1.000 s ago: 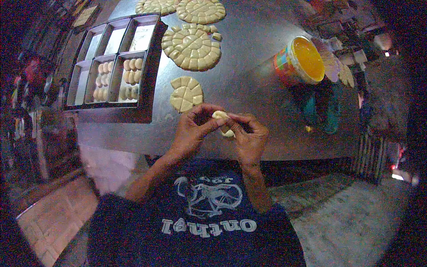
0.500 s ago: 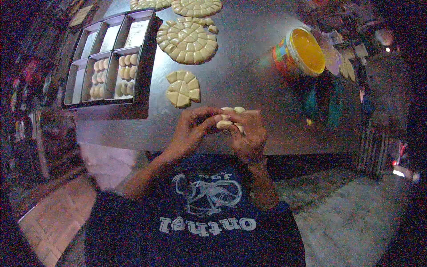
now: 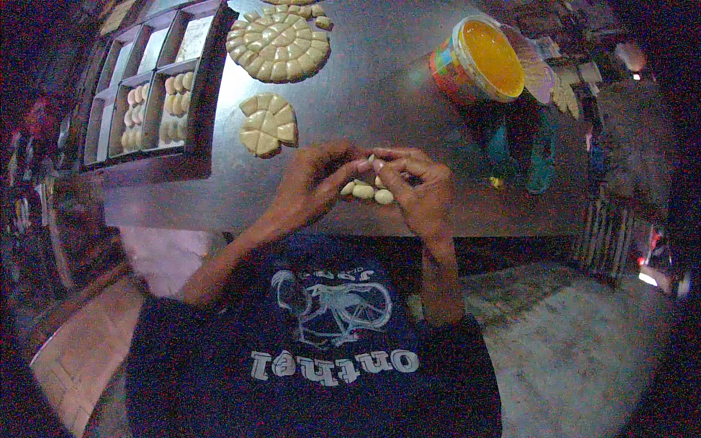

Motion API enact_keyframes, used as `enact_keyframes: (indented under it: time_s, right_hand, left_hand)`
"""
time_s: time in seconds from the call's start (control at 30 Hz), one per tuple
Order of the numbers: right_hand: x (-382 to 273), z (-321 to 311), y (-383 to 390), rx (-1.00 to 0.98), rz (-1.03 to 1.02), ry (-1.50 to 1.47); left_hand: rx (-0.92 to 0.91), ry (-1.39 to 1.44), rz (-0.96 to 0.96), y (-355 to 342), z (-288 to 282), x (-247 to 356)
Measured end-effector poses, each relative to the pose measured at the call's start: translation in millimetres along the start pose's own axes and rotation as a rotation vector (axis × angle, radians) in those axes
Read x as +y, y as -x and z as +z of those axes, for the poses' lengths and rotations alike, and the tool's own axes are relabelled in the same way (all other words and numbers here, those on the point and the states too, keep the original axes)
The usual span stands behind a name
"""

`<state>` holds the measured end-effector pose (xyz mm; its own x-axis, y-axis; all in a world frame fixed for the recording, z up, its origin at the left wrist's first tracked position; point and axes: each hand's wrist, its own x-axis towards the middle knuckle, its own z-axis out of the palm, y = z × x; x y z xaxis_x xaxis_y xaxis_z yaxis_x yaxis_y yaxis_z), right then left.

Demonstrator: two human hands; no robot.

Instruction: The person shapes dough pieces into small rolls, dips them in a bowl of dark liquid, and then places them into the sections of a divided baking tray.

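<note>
My left hand (image 3: 314, 182) and my right hand (image 3: 420, 191) meet over the near part of the steel table, fingers closed in a pinch on a small pale piece of dough (image 3: 372, 160), mostly hidden by the fingertips. Just below their fingertips sits a short row of small, smooth oval dough pieces (image 3: 362, 190). Beyond my left hand lies a small cut dough round (image 3: 266, 128), split into wedges with part of its outer ring absent. Farther back is a larger round (image 3: 277, 47) scored into many segments.
A dark compartmented tray (image 3: 204, 117) on the left holds rows of oval pieces in two compartments. An open bucket (image 3: 449, 62) of yellow stuff stands at the back right, with cluttered items beside it. The steel table (image 3: 336, 102) has its near edge just below my hands.
The whole view has shifted, putting the table's objects higher and leftward. My fingers have changed grip on the dough, and several oval pieces now show in a row below them.
</note>
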<state>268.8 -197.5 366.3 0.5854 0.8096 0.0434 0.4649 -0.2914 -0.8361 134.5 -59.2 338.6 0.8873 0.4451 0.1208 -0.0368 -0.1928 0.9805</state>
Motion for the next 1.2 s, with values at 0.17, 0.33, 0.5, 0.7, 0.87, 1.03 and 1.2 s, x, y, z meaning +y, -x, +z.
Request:
enact_keyframes:
  time_s: [0.17, 0.33, 0.5, 0.7, 0.87, 1.03, 1.2]
  right_hand:
    - [-5, -30, 12, 0.012, 0.183, -0.058]
    - [14, -57, 29, 0.039, 0.202, -0.36]
    - [30, -74, 30, -0.185, -0.069, -0.302]
    - [80, -77, 44, -0.17, 0.019, 0.173]
    - [113, -49, 69, -0.089, -0.119, 0.356]
    - [131, -31, 85, -0.062, -0.348, 0.307]
    - [132, -23, 87, -0.243, -0.298, 0.417]
  left_hand:
    - [0.158, 0.217, -0.051, -2, 51, 20]
    - [0.058, 0.589, 0.003, -8, 81, 34]
    - [0.048, 0.614, 0.044, -6, 97, 49]
    - [0.011, -0.5, 0.239, -1, 95, -35]
    - [-0.194, -0.767, 0.266, 29, 97, -85]
    - [-0.21, -0.735, 0.339, 59, 91, -88]
    - [-0.242, -0.812, 0.299, 73, 78, -89]
